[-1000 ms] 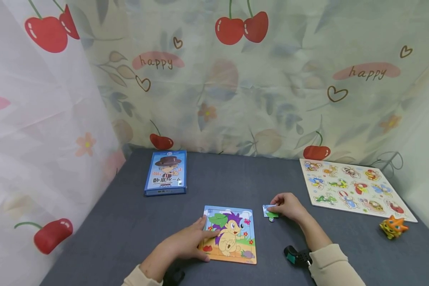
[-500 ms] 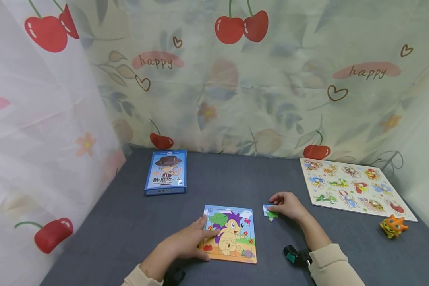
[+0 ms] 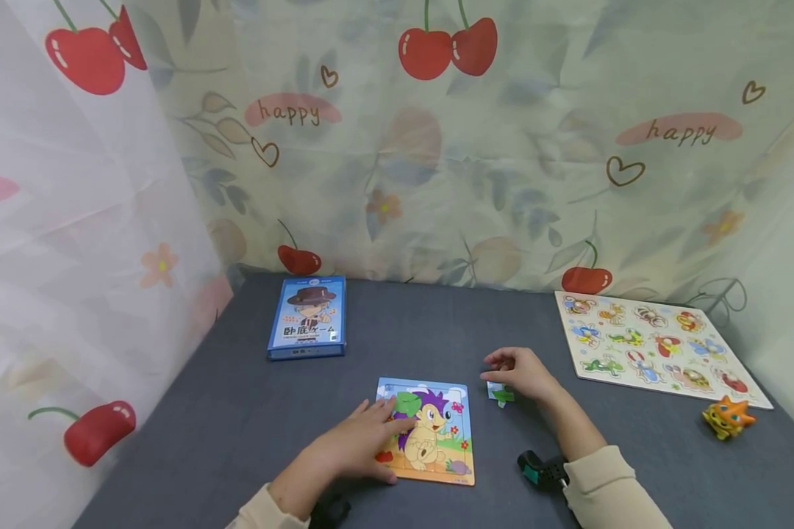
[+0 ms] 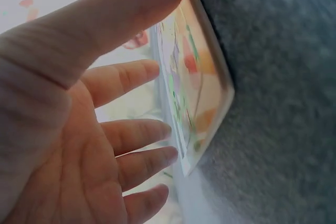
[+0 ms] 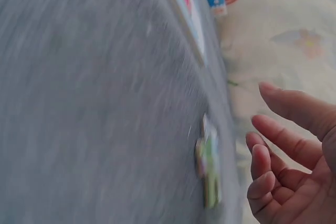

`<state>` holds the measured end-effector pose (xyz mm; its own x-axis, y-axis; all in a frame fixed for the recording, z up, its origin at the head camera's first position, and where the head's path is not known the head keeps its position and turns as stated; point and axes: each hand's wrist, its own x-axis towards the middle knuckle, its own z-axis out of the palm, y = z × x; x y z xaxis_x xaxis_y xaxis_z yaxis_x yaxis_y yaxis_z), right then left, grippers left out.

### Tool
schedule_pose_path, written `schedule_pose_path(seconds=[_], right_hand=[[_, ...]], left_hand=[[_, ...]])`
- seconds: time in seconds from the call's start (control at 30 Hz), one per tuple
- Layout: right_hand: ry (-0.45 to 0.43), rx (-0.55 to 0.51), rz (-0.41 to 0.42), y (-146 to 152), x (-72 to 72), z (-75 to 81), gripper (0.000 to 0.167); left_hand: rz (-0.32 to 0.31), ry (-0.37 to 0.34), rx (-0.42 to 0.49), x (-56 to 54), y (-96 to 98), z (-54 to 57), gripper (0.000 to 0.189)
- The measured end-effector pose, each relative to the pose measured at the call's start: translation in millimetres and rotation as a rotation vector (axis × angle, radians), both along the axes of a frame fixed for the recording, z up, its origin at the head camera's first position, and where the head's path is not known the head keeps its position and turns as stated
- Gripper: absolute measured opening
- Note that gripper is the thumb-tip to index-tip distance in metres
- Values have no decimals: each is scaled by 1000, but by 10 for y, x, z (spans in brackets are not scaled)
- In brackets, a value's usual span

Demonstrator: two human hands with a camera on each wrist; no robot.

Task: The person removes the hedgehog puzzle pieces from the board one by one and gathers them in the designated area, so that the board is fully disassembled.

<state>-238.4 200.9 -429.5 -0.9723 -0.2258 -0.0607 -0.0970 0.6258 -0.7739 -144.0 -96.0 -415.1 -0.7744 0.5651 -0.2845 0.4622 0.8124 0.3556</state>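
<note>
A square hedgehog jigsaw puzzle (image 3: 430, 441) in a wooden tray lies on the dark grey table. My left hand (image 3: 347, 448) is at its left side with fingers spread over the edge; the left wrist view shows the fingers (image 4: 131, 129) loosely extended, gripping nothing. Right of the puzzle lie loose blue-and-green jigsaw pieces (image 3: 501, 395), close together; how many I cannot tell. Just above them is my right hand (image 3: 528, 376). In the right wrist view its loosely bent fingers (image 5: 289, 135) hold nothing and are apart from the jigsaw pieces (image 5: 211, 166).
A blue game box (image 3: 309, 317) lies at the back left. An insect puzzle board (image 3: 658, 349) is at the right, with a small orange-and-yellow toy figure (image 3: 729, 419) in front of it. Patterned cloth (image 3: 370, 184) hangs behind the table.
My right hand has come off the loose jigsaw pieces, lifting slightly and shifting left, and they stay on the table. My left fingers have loosened and spread at the puzzle's edge.
</note>
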Motion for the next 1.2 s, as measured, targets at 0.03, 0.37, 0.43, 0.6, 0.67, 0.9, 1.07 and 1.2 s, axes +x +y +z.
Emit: schedule_pose_path(seconds=[0.03, 0.37, 0.43, 0.6, 0.67, 0.9, 1.07, 1.2], right_hand=[[0, 1, 4, -36, 6, 16, 34], [2, 26, 167, -400, 41, 94, 34], [-1, 37, 207, -449, 45, 99, 35], [-13, 65, 275, -558, 46, 111, 35], [-9, 84, 303, -598, 46, 112, 34], [-7, 129, 356, -706, 23, 66, 33], [-39, 143, 347, -739, 23, 52, 30], [-53, 146, 358, -752, 34, 54, 28]], left_hand=[[-4, 5, 0, 1, 12, 1, 74], [6, -16, 1, -20, 101, 3, 74], [11, -24, -6, -26, 109, -7, 75], [17, -35, -7, -31, 118, -36, 74], [23, -41, -1, -28, 117, -44, 73], [32, -52, -2, -19, 100, -35, 72], [25, -42, -1, -9, 100, -33, 72], [28, -37, 0, -10, 116, -38, 72]])
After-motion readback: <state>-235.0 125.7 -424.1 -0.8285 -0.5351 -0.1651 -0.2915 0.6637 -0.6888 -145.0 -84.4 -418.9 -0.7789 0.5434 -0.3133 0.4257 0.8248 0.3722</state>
